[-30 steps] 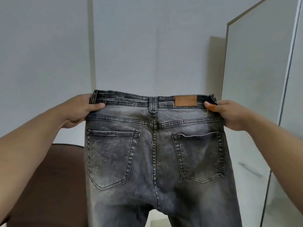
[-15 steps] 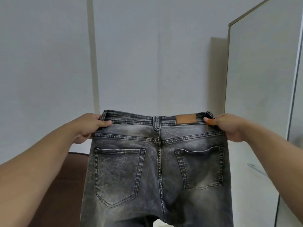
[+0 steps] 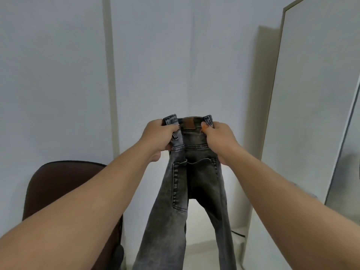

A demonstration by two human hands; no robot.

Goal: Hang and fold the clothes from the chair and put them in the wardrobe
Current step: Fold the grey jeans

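Observation:
A pair of washed grey jeans [image 3: 196,184] hangs in front of me, back side towards me, folded in along the middle seam so the waistband is bunched narrow. A tan leather patch shows on the waistband. My left hand [image 3: 155,137] grips the left end of the waistband. My right hand [image 3: 220,138] grips the right end, thumb on the front. The two hands are close together. Both legs dangle down out of the frame. A dark brown chair [image 3: 58,184] stands at the lower left, partly hidden by my left forearm.
A plain white wall fills the background. A tall white wardrobe door [image 3: 303,106] stands open on the right, with a second panel edge [image 3: 348,133] at the far right. Pale floor shows below between the jeans and the door.
My hands have come together, folding the spread-out jeans in half lengthwise along the seat seam. The view has tilted down, showing more of the chair and the legs of the jeans.

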